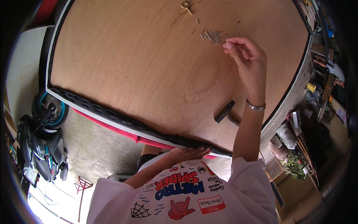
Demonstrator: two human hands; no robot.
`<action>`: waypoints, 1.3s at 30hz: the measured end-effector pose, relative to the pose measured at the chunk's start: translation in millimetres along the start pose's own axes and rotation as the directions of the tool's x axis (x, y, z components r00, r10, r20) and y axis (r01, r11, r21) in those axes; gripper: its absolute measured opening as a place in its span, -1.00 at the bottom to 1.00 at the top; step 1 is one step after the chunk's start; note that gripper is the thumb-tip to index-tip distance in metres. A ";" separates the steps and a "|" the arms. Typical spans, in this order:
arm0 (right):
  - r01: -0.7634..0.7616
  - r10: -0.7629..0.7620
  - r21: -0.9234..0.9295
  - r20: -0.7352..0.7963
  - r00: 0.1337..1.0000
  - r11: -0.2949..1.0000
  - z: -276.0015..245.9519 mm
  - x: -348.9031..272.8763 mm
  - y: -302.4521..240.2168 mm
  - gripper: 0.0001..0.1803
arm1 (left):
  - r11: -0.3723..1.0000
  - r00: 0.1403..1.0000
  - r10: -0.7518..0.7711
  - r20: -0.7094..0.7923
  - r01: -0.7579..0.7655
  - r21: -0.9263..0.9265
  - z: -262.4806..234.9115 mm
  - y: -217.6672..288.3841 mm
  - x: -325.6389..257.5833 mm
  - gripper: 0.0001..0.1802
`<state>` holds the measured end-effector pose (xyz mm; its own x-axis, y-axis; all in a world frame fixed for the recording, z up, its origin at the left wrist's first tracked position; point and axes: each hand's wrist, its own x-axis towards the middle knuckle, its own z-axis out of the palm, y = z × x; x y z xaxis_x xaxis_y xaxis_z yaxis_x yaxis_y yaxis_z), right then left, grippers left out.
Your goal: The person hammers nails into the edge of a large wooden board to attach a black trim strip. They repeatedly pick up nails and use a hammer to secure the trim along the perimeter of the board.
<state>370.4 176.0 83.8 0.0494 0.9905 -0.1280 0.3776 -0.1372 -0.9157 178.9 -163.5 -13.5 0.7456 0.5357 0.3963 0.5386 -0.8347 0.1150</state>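
A large plywood board (149, 67) lies in front of me, with a black edging strip (112, 116) along its near edge over a white and red rim. My right hand (246, 61) reaches out to a small pile of nails (210, 36). Its thumb and fingertips are pinched on a nail at the pile's right edge. My left hand (190, 152) lies flat on the black strip at the board's near edge, fingers stretched out and holding nothing. A hammer (225, 112) with a dark head rests on the board just left of my right forearm.
A small brass-coloured tool (186, 5) lies at the far side of the board. A parked scooter (41, 138) stands on the concrete floor at left. Cluttered shelves, boxes and a potted plant (294, 164) line the right side.
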 end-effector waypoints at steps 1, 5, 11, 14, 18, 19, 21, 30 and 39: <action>-0.034 0.034 0.040 -0.003 0.999 0.999 0.6 -1.4 -2.8 -0.85 | 1.000 1.000 -0.011 0.005 0.011 -0.008 -0.1 1.9 -1.2 -0.29; -0.219 0.217 0.191 0.031 0.976 0.957 0.7 -7.5 -8.7 -0.84 | 0.994 0.997 0.039 0.065 -0.032 -0.104 -4.2 -0.6 -5.2 -0.33; -0.142 0.142 0.123 0.009 0.990 0.982 5.4 -14.7 -12.4 -0.84 | 1.000 1.000 -0.013 -0.007 0.013 -0.002 -1.4 0.1 -0.6 -0.33; -0.060 0.054 0.160 0.042 0.998 0.985 5.3 -16.8 -7.7 -0.85 | 1.000 1.000 -0.010 -0.007 0.010 -0.002 -1.7 -0.9 -0.8 -0.33; -0.033 0.025 0.137 0.057 0.998 0.990 4.7 -20.4 -5.0 -0.86 | 0.999 0.999 -0.041 -0.021 0.041 -0.002 -1.4 -1.3 1.8 -0.34; -0.022 0.014 0.138 0.058 0.998 0.990 5.0 -20.9 -4.8 -0.86 | 1.000 1.000 -0.021 -0.004 0.021 -0.004 -2.8 -2.4 0.5 -0.34; -0.003 -0.006 0.151 0.058 0.998 0.989 5.9 -22.4 -5.2 -0.86 | 1.000 1.000 0.005 0.024 -0.006 0.005 -4.2 -3.1 -1.1 -0.30; 0.016 -0.018 0.102 0.020 1.000 0.995 3.5 -43.4 -13.0 -0.90 | 1.000 0.998 0.002 0.057 -0.001 -0.006 2.6 10.3 -7.0 -0.29; 0.270 -0.175 -0.214 0.379 0.909 0.939 -16.6 -199.1 -36.2 -0.77 | 0.216 0.703 -0.639 0.313 0.555 -0.803 -116.8 -55.7 25.2 -0.49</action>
<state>362.3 -16.3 148.8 -0.3720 0.9228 -0.1004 0.5658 0.1397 -0.8126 121.9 -118.4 96.5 0.3026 0.9498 -0.0801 0.2148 0.0139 0.9766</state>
